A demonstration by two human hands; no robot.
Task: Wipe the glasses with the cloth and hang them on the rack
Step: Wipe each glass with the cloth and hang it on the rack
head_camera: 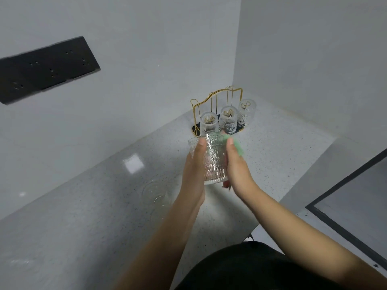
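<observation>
I hold an embossed clear glass [214, 160] above the counter, mouth pointing away from me. My left hand [193, 170] grips its left side, thumb on the wall. My right hand [236, 168] grips the right side and presses a green cloth [238, 148] against the glass. Behind it stands a gold wire rack [215, 101] on a dark tray, with three glasses hung upside down: left [209, 122], middle [228, 120] and right [246, 113]. Two more clear glasses [156, 195] sit on the counter below my left forearm, blurred.
The speckled grey counter [94, 216] runs into a corner of white walls. A black socket panel [46, 69] is on the left wall. A dark-framed panel [351, 197] lies at the right, past the counter's edge.
</observation>
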